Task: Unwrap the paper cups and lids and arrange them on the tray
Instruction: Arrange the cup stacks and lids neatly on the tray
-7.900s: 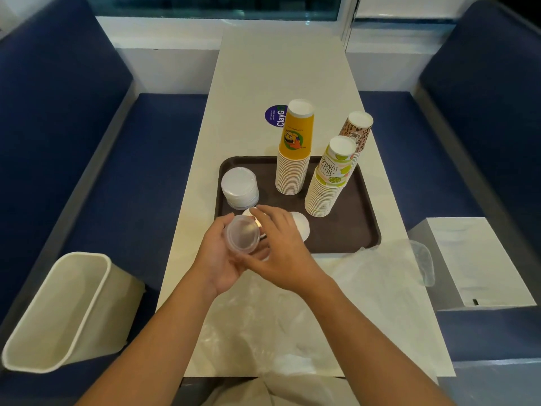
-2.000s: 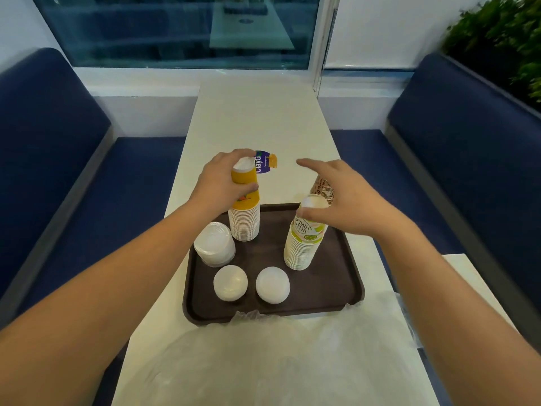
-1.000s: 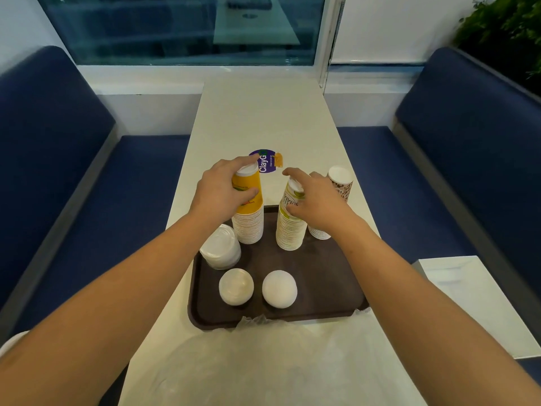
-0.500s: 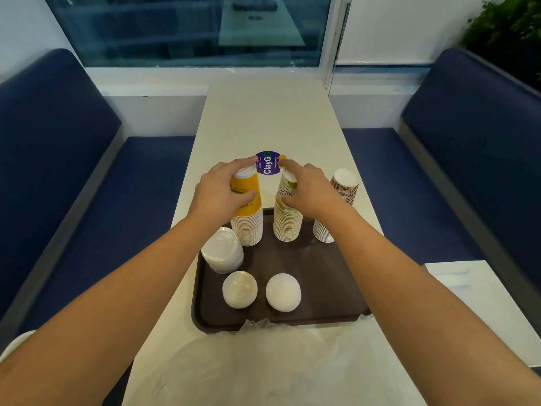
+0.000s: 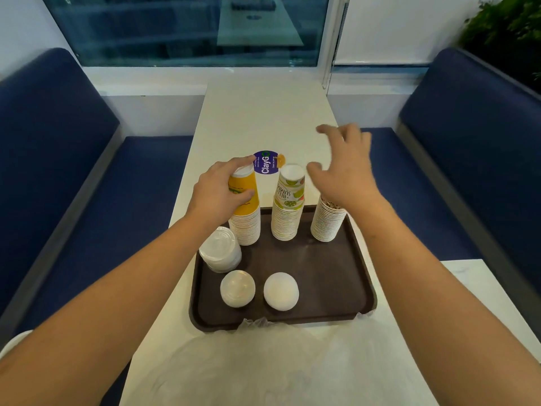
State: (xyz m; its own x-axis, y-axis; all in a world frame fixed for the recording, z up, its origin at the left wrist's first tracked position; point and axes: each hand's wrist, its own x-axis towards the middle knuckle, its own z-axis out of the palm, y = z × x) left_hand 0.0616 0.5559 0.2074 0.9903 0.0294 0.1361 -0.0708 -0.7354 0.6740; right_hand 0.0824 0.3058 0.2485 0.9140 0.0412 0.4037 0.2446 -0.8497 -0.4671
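A dark brown tray lies on the white table. Along its far edge stand three upside-down cup stacks: a yellow stack, a lime-print stack and a brown-patterned stack. My left hand grips the top of the yellow stack. Spread and blurred, my right hand hovers above the brown-patterned stack and hides its top, holding nothing. A pile of clear lids sits at the tray's left. Two smaller lid piles sit at the front.
Crumpled clear plastic wrap covers the near part of the table. A round purple sticker is on the table beyond the tray. Blue bench seats flank both sides. A white box top shows at the right.
My right hand has let go of the lime-print stack and lifted away to the right, over the brown-patterned stack. My left hand stays on the yellow stack.
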